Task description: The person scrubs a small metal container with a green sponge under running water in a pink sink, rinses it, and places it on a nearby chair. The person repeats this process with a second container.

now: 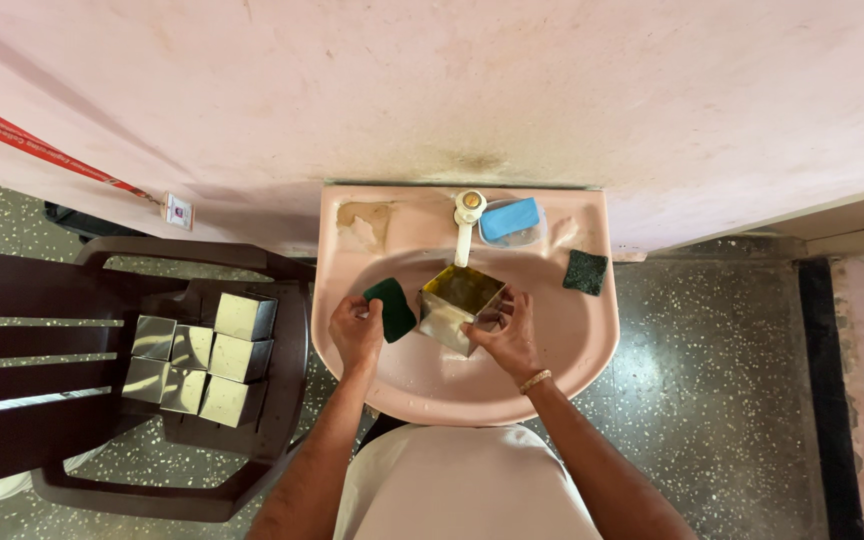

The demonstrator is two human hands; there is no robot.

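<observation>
Head view, tin: I saw the square steel tin [460, 306] held over the pink basin [592, 340] under the white tap [467, 225], likely so the spout fed it.
Pointing: mouth up, tipped slightly to the wall; no clear long axis.
Right hand [508, 335]: fingers clamped on the tin's side.
Left hand [356, 330]: pinched a green scouring pad [391, 308].
Chair [82, 300]: more tins [202, 357] stacked on its seat.

1. Small square label card [177, 210] on the pink wall, left of the basin, white with a dark reddish centre
2. Red printed ribbon [42, 150] running diagonally along the wall down to that card
</observation>
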